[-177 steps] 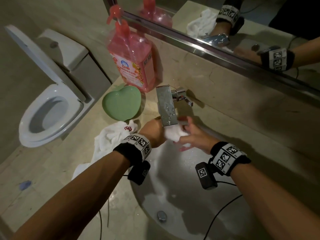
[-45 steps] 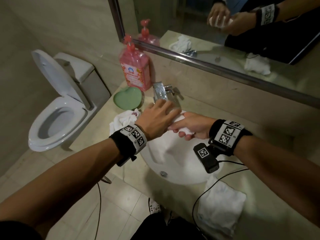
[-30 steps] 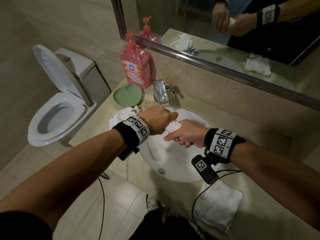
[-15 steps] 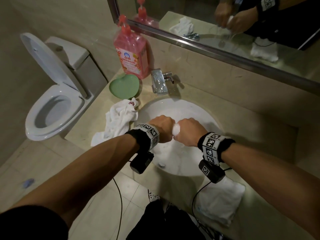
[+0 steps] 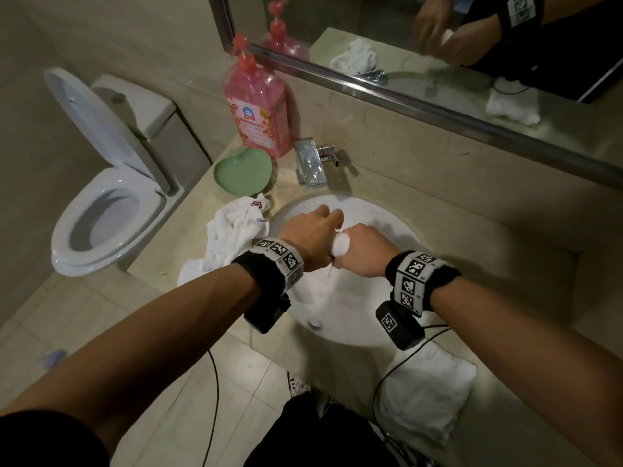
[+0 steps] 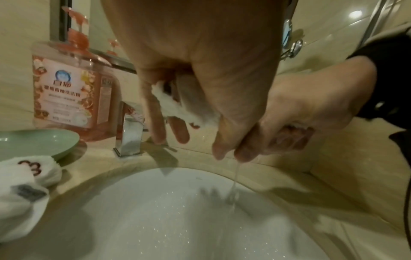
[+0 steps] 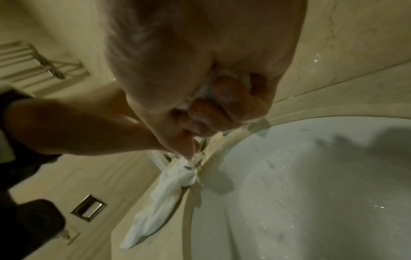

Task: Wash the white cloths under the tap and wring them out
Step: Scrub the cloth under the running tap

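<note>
Both hands hold one small white cloth twisted into a tight roll over the white sink. My left hand grips its left end and my right hand grips its right end, knuckles nearly touching. In the left wrist view the cloth shows between the fingers, and a thin stream of water runs from the right hand into the basin. A second white cloth lies crumpled on the counter left of the sink. A third white cloth lies folded at the front right. The chrome tap stands behind the sink.
A pink soap pump bottle and a green heart-shaped dish stand at the back left of the counter. A toilet with raised lid is to the left. A mirror runs along the back wall. Black cables hang from the wrists.
The hands drew back from under the tap to the front of the sink and closed together on the cloth, twisting it into a roll. Water now runs from it.
</note>
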The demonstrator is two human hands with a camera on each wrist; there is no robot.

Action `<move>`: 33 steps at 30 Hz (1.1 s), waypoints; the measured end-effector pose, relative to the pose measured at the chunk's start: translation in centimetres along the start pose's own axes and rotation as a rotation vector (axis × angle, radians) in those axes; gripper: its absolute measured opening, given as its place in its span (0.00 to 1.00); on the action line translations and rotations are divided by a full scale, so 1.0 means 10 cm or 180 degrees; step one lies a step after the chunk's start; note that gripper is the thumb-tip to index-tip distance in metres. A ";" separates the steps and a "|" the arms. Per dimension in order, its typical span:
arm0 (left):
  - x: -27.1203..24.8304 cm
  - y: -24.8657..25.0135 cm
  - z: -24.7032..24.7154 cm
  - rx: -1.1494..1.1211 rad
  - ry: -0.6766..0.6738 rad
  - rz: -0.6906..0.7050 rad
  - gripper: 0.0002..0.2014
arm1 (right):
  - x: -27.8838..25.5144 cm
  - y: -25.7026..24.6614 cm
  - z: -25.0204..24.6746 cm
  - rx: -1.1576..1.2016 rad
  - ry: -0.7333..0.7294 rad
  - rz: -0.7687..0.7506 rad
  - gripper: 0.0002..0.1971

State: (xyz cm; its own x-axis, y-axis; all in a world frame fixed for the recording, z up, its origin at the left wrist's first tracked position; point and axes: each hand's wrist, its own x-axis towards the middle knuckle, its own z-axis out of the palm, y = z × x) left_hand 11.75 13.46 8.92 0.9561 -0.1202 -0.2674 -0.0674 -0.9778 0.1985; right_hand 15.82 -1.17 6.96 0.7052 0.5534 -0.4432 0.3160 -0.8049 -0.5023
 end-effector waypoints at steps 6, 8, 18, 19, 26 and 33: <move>-0.02 -0.03 -0.01 -0.0061 -0.0355 -0.0132 0.12 | 0.00 -0.07 -0.04 -0.0734 0.0065 -0.0164 0.09; -0.03 -0.02 0.05 -0.0119 -0.0460 -0.0252 0.08 | 0.00 -0.06 -0.01 -0.0839 0.0086 -0.0121 0.11; -0.05 0.03 0.33 -0.0892 -0.0651 -0.0550 0.05 | 0.02 0.04 0.17 -0.1432 0.0333 -0.0385 0.09; -0.03 0.03 0.29 -0.0845 -0.0634 -0.0530 0.06 | 0.02 0.03 0.15 -0.1382 0.0361 -0.0364 0.10; -0.06 -0.19 -0.29 -0.1804 -0.0874 -0.0250 0.27 | 0.03 -0.03 -0.19 -0.0157 0.0269 -0.0178 0.26; -0.31 -0.32 -0.68 -0.3016 0.0385 0.0121 0.23 | -0.13 -0.09 -0.48 0.0987 0.0192 -0.0450 0.25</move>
State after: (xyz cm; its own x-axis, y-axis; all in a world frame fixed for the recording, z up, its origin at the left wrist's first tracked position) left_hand 10.95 18.13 15.54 0.9846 -0.0786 -0.1563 0.1093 -0.4216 0.9002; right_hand 17.68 -2.18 11.59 0.7073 0.6338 -0.3130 0.2119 -0.6126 -0.7615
